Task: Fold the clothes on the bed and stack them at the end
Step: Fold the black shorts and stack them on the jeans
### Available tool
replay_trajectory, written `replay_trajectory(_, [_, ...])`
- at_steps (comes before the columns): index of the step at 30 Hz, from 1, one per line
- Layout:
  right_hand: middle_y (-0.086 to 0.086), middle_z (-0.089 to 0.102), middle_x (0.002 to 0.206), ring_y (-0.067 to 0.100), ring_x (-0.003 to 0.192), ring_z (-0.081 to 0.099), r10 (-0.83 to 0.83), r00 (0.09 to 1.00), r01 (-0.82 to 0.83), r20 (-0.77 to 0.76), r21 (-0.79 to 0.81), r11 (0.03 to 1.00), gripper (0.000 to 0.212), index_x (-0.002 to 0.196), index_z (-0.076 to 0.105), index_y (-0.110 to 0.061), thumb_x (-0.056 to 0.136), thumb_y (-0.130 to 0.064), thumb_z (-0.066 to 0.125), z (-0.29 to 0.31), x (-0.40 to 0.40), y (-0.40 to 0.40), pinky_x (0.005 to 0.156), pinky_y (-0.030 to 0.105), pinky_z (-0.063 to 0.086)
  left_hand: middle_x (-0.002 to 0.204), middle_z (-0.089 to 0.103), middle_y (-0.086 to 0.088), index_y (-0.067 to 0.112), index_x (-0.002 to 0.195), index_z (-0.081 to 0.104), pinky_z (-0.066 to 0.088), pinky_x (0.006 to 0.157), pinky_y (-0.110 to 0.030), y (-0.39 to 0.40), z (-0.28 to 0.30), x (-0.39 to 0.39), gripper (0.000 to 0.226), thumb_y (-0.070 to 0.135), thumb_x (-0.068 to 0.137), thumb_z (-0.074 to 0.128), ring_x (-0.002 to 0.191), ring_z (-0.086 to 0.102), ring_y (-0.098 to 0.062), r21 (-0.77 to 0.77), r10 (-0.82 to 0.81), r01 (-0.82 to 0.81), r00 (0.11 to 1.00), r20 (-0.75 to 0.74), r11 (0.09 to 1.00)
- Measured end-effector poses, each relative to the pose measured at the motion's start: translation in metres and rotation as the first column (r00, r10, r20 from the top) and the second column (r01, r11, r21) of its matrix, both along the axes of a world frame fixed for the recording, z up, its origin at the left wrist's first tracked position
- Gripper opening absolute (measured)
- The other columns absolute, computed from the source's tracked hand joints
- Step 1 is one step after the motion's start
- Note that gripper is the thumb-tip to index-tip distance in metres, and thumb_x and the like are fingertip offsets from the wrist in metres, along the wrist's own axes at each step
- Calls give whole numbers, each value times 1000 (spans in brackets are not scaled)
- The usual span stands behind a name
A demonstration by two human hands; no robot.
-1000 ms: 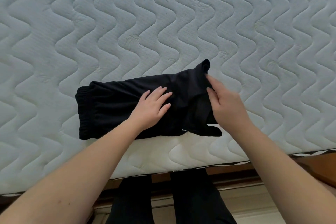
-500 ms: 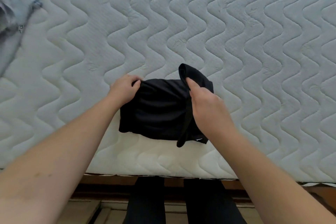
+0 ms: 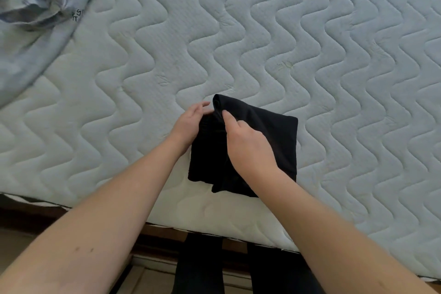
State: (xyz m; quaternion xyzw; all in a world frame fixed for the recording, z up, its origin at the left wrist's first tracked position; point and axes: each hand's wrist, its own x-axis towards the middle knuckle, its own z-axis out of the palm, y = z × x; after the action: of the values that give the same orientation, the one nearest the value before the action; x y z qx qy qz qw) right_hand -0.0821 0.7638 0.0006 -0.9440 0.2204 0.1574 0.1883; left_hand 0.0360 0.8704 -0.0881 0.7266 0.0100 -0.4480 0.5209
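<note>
A black garment (image 3: 272, 133), folded into a small square, lies on the quilted mattress (image 3: 262, 38) near its front edge. My left hand (image 3: 188, 124) holds the garment's left side, fingers curled at its top left corner. My right hand (image 3: 248, 145) rests over the middle of the garment and pinches a raised fold at the top left, thumb against the cloth. The garment's middle is hidden under my right hand.
A crumpled light blue garment (image 3: 40, 0) lies at the mattress's far left corner of the view. The mattress's front edge (image 3: 214, 222) runs below the black garment, with a wooden bed frame and my dark-trousered legs beneath it.
The long black garment has been folded from left to right into a compact square. Both hands have come together at its top left corner. The view has shifted, showing more of the blue garment.
</note>
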Motion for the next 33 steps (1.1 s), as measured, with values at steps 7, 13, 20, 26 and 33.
replay_trajectory(7, [8, 59, 105, 23, 60, 44, 99, 995, -99, 0, 9, 995, 60, 153, 25, -16, 96, -10, 45, -24, 16, 30, 51, 31, 30, 117, 70, -7, 22, 122, 61, 41, 109, -38, 1, -2, 32, 65, 57, 103, 9, 120, 60, -20, -56, 237, -259, 938, -254, 964])
replay_trajectory(13, [6, 56, 123, 27, 101, 53, 235, 966, -253, 105, 230, 939, 50, 154, 26, -21, 106, -27, 35, -43, 11, 36, 82, 40, 44, 120, 65, -5, 26, 119, 62, 50, 94, -36, 20, -4, 48, 73, 68, 96, 7, 115, 60, -19, 43, 115, -109, 973, -202, 993])
replay_trajectory(20, [11, 43, 142, 31, 130, 40, -461, 885, 454, 61, 100, 885, 60, 147, 37, -20, 94, -38, 60, -70, -29, -72, 107, 47, 31, 111, 59, 16, 36, 121, 55, 51, 76, -26, 7, -3, 51, 56, 58, 75, 76, 100, 58, -5, 306, -417, 402, 909, -18, 863])
replay_trajectory(26, [2, 53, 136, 24, 120, 56, -768, 500, 817, -400, 513, 264, 77, 137, 42, -15, 75, -36, 84, -96, -46, -127, 103, 44, 48, 105, 73, -5, 14, 106, 72, 52, 96, -41, 3, -6, 51, 47, 31, 66, 91, 102, 68, -24, 351, -429, 472, 882, -197, 809])
replay_trajectory(33, [-1, 72, 108, 19, 104, 66, -631, 683, 665, -368, 671, 329, 37, 118, 67, -16, 84, -24, 77, -73, -60, -136, 90, 34, 55, 95, 69, -1, 22, 100, 63, 50, 72, -27, 9, 33, 32, 36, 22, 71, 86, 89, 65, -16, 400, -555, 522, 831, -40, 753])
